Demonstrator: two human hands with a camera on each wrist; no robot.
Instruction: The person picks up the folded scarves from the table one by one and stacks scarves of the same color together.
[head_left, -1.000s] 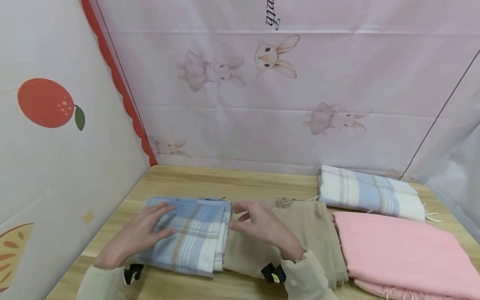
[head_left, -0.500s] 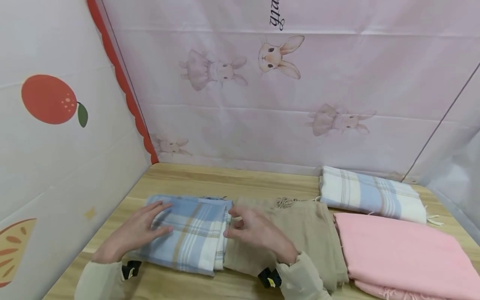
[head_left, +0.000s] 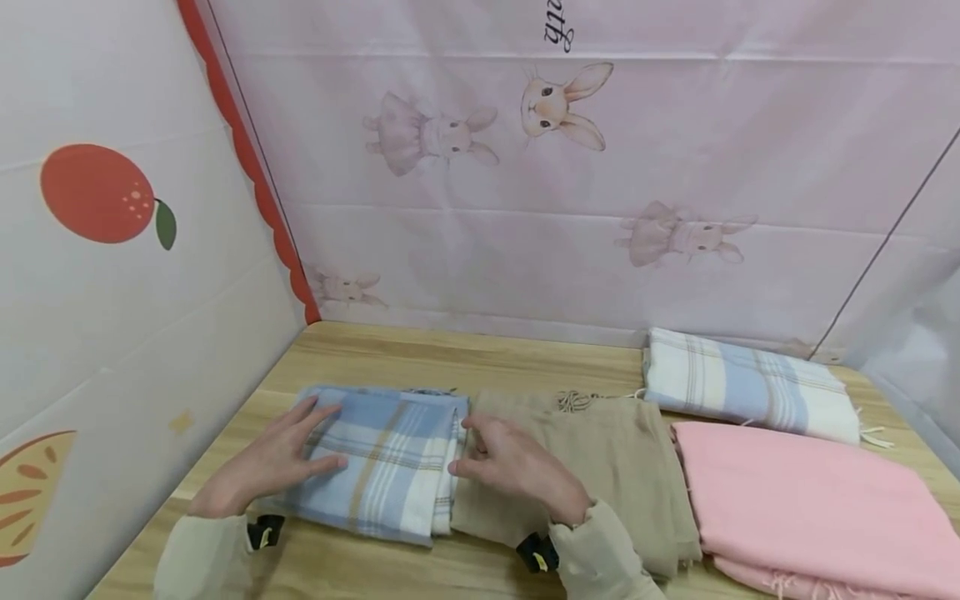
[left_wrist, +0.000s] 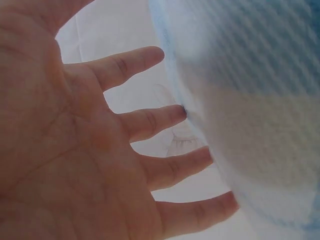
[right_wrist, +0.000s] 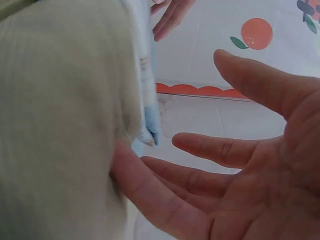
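Note:
A folded blue-and-white plaid scarf (head_left: 397, 467) lies at the left of the table. At its left side is my left hand (head_left: 273, 458), fingers spread and thumb over the cloth. The left wrist view shows the fingertips (left_wrist: 202, 154) right at the scarf's edge. My right hand (head_left: 521, 462) is by the scarf's right edge, above a folded beige scarf (head_left: 600, 467) with knotted fringe. Its fingers are loosely bent with nothing between them. In the right wrist view one finger (right_wrist: 155, 192) meets the beige cloth, while the other fingers stand near the plaid scarf.
A folded pink scarf (head_left: 810, 500) lies at the right, against the beige one. Behind it is another plaid scarf (head_left: 750, 387), white and blue with fringe. The wooden table (head_left: 465, 354) ends at a printed rabbit backdrop (head_left: 480, 258); a fruit-printed sheet (head_left: 135, 333) rises at the left.
My right hand has shifted slightly left toward the plaid scarf's edge. The left hand stays nearly in place, its fingers a little more spread. The scarves lie as before; the head view has tilted slightly.

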